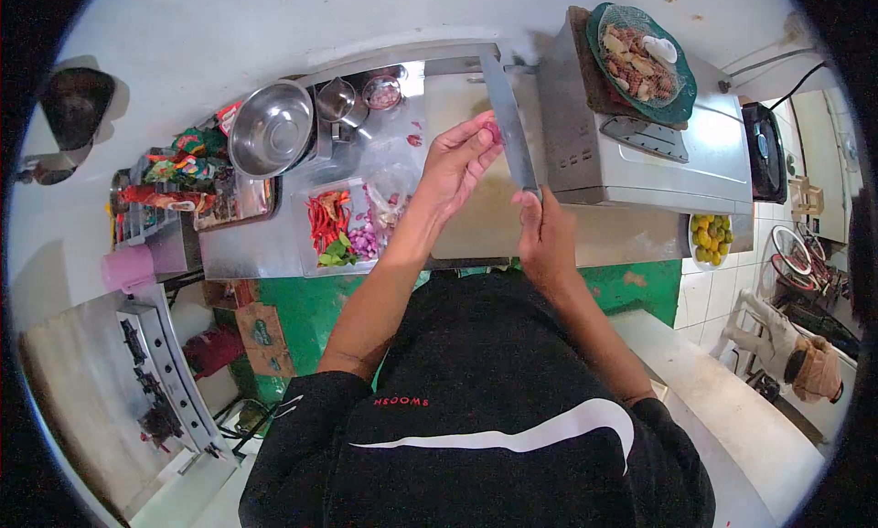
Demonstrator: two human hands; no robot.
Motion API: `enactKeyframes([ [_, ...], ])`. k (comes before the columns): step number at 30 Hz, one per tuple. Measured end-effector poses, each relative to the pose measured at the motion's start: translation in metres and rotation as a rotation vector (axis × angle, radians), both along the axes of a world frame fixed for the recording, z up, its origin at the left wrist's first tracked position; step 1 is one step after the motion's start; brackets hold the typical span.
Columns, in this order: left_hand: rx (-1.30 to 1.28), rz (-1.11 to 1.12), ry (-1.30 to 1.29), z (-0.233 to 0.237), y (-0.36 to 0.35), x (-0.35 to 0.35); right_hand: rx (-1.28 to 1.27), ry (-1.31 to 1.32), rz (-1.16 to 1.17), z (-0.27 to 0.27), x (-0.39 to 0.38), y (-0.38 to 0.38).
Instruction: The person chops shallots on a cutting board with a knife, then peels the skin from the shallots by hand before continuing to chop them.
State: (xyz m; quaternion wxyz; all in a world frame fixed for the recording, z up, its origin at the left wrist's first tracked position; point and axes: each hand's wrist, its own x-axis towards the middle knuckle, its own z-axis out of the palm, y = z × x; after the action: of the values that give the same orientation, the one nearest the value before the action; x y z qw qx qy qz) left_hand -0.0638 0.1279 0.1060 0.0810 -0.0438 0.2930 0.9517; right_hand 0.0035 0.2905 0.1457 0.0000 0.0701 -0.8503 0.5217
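My left hand [455, 165] is closed around a small reddish-purple shallot [494, 131], held up between thumb and fingers. In my right hand [547, 238] is the handle of a large knife [512, 117], its long blade pointing away from me, right beside the shallot. Both hands are over a pale cutting board [471, 219]. To the left, a clear tray [306, 265] holds red chillies [327, 219], peeled shallots [364, 241], green leaves [338, 251] and garlic [386, 204]. Reddish peel scraps [414, 139] lie on the metal counter.
A steel bowl [272, 130], a metal pot [338, 103] and a small bowl [381, 93] stand at back left. On the right, a metal appliance [594, 153] carries a green basket [684, 75]. A plate of citrus fruit [710, 239] is beyond; a stove [169, 363] is lower left.
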Motion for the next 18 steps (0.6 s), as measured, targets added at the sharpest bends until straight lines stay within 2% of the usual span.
enactKeyframes([
  [6,-0.003,-0.021,0.002,0.0,-0.009,0.0,0.057,-0.026,0.03,0.007,-0.002,-0.002],
  [11,-0.06,-0.008,0.047,0.005,-0.009,-0.002,-0.002,-0.033,0.024,0.015,-0.001,-0.005],
  [14,-0.033,0.003,0.031,0.008,-0.001,-0.003,0.073,-0.004,0.005,0.005,0.001,-0.002],
  [18,-0.005,0.041,-0.055,0.004,0.008,-0.003,0.026,-0.031,-0.041,0.013,0.0,-0.003],
])
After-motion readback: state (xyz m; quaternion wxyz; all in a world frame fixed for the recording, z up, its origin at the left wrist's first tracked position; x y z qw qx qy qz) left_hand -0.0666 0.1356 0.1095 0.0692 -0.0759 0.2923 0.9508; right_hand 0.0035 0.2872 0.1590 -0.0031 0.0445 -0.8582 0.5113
